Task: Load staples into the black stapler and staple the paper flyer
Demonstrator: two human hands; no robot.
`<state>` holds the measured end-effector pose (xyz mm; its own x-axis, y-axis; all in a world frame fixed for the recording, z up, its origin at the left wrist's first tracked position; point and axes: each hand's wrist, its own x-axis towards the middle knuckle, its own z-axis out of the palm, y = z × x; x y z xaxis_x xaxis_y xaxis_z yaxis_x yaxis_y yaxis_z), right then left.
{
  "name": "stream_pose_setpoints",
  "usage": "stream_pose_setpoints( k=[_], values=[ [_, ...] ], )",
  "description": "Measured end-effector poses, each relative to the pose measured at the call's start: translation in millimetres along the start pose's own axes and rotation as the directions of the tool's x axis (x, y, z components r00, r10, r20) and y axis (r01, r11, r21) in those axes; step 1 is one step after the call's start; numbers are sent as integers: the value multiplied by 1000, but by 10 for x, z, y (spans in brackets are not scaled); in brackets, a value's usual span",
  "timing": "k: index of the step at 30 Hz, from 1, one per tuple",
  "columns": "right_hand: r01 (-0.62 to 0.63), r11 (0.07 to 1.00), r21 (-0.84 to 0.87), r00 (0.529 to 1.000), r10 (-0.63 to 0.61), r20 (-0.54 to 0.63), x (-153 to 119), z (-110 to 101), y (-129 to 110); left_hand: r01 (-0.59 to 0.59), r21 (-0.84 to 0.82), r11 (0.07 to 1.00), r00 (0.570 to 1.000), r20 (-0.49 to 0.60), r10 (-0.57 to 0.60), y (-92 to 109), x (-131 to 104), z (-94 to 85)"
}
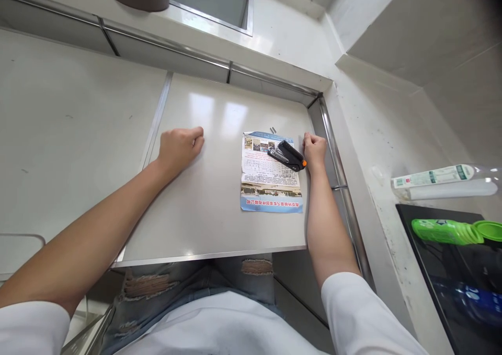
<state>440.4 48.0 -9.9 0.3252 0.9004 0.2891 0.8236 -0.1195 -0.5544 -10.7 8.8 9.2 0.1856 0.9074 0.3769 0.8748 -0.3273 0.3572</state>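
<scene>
Pale tabletop (metal-edged) beneath a printed leaflet and two small metal pieces.

Flyer: oriented upside down to the wearer. Red Chinese title on its near blue band: begins "南京", ends "汽车零部件有限公司"; middle characters unclear. Remaining print: too small to read. Clear bottle label: barcode and fine print, not legible. Green bottle: dark mark, not legible. Blue label: white marking, blurred.
</scene>
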Motion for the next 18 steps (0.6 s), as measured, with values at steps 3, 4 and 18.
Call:
stream_pose_setpoints(
  k=[3,4,18],
  values=[
    [1,999,-47,1000,0,29,16,30,-14,90,31,996,996,-34,-89,-128,37,14],
    [8,998,-64,999,-6,37,11,28,-35,101,29,994,995,-20,-100,-166,47,28],
    [12,995,-102,999,-8,38,-32,10,-128,43,-49,998,997,-60,-46,-135,40,-24]
  ],
)
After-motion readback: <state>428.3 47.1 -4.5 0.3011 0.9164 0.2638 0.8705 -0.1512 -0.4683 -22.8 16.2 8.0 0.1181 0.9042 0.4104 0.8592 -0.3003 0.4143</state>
